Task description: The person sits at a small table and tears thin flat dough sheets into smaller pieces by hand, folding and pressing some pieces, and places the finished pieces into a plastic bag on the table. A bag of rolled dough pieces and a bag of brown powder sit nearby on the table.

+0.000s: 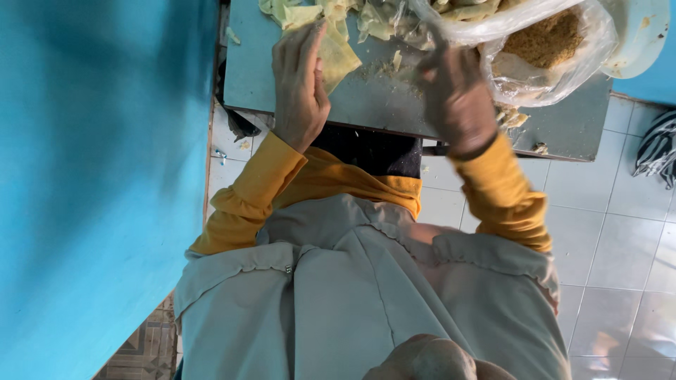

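Two hands work at the near edge of a grey desk [394,112], both in mustard-yellow sleeves. The left hand [299,88] lies flat with fingers straight and together, pressing on a thin pale-yellow sheet [338,56], probably to keep the limp, wrinkled thing from sliding or curling. The right hand [458,95] is blurred and shown from its back; its fingers reach toward the mouth of a clear plastic bag [556,60], but whether they pinch the film or anything else I cannot tell.

That bag sits at the far right of the desk, crinkled and glossy, slumped around a mound of coarse tan crumbs [546,39]; its open mouth faces the hands, which would keep the filling within reach. More torn, floppy yellow sheets [373,21] are heaped along the far edge, close by the left hand. Crumbs and scraps [384,67] dot the smooth desk between the hands. A pale round bowl [644,42] pokes in at the far right corner. Below, white floor tiles [620,239] look glazed, and a blue wall [98,176] fills the left.
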Motion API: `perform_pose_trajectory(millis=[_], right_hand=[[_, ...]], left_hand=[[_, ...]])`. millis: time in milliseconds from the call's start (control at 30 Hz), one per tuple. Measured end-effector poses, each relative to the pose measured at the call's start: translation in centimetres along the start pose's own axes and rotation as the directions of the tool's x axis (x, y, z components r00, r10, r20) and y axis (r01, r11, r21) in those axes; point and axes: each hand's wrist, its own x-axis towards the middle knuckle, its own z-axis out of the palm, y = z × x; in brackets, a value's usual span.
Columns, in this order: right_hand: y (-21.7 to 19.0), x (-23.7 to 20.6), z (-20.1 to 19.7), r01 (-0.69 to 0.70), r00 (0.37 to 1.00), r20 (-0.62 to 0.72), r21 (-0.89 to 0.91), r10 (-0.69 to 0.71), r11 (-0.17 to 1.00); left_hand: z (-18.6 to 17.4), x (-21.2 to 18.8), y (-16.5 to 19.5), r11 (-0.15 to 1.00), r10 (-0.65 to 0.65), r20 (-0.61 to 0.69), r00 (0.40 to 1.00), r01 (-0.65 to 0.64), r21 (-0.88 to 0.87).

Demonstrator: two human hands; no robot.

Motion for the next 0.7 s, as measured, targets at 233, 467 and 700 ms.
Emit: perform_pose_trajectory(millis=[233, 467, 700], right_hand=[[0.7, 5.4, -3.0, -0.180, 0.954, -0.283, -0.293, 0.095, 0.939], [-11.6, 5.8, 7.6, 0.022, 0.998, -0.062, 0.205, -0.010, 0.979], [-9.0, 6.2, 5.6, 0.039, 0.992, 0.110, 0.243, -0.067, 0.969]], left_hand=[[-0.7, 0.0, -0.5, 0.927, -0.174, -0.077, 0.982, 0.137, -0.349], [-0.7, -0.1, -0.9, 0.786, -0.263, -0.072, 0.962, 0.171, -0.595], [-0.6, 0.6, -0.7, 0.852, -0.246, -0.084, 0.966, 0.174, -0.495]])
